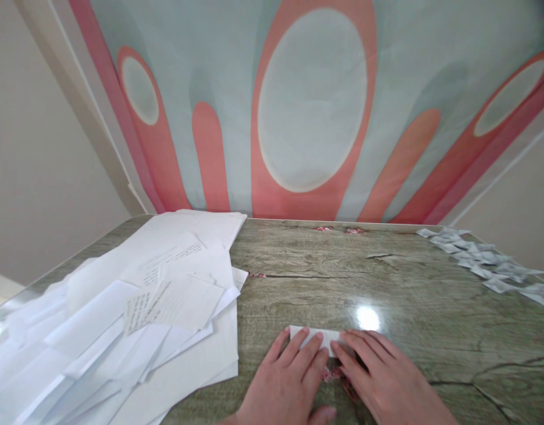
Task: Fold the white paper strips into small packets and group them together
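A small folded piece of white paper (323, 337) lies on the glossy wood-grain table (387, 283) near the front edge. My left hand (289, 383) lies flat with its fingers spread, the fingertips pressing on the paper's left part. My right hand (382, 381) lies flat beside it, fingertips on the paper's right part. Most of the paper is hidden under both hands. Neither hand grips anything.
A loose heap of white sheets, some with handwriting (121, 319), covers the table's left side. Several small folded paper pieces (488, 260) lie at the far right edge. A wall with red and grey shapes (311, 106) rises behind the table.
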A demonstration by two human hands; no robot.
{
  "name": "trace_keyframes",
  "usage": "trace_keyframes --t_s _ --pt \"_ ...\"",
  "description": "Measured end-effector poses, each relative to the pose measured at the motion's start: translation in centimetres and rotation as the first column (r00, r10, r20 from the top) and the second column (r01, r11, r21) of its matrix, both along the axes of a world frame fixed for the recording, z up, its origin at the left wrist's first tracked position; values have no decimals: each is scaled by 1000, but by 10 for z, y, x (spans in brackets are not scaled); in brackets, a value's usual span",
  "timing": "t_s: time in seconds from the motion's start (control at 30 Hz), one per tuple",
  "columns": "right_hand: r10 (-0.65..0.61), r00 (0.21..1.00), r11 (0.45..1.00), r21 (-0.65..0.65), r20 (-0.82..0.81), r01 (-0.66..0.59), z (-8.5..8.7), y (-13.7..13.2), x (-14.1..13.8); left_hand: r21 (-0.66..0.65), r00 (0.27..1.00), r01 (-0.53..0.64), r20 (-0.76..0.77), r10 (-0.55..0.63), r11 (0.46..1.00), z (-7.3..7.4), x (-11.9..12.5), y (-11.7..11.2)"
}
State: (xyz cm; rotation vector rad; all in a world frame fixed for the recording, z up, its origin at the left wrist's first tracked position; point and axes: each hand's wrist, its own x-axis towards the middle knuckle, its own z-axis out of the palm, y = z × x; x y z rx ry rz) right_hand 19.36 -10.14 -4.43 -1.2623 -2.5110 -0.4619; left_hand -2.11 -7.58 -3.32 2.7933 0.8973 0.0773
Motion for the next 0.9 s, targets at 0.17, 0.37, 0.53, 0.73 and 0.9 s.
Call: trace_keyframes --t_s 0.17,0.37,0.53,0.73,0.9 --pt "-30 998 996 88 -49 34 -5 0 -6 1 1000 2 -28 -2 1000 4 1 1" --pt "-70 995 995 70 -69 74 -20 6 -10 -2 998 -39 -40 39 999 16 7 7" --pt "-74 996 997 -2 -52 74 -21 28 -3 21 995 -96 -15 96 995 22 11 26" --pt "-91 996 991 -96 -19 89 -3 46 1 52 995 -77 63 74 996 11 10 45" --pt "-83 997 990 -113 6 83 3 42 -1 45 995 -83 62 80 996 12 8 45"
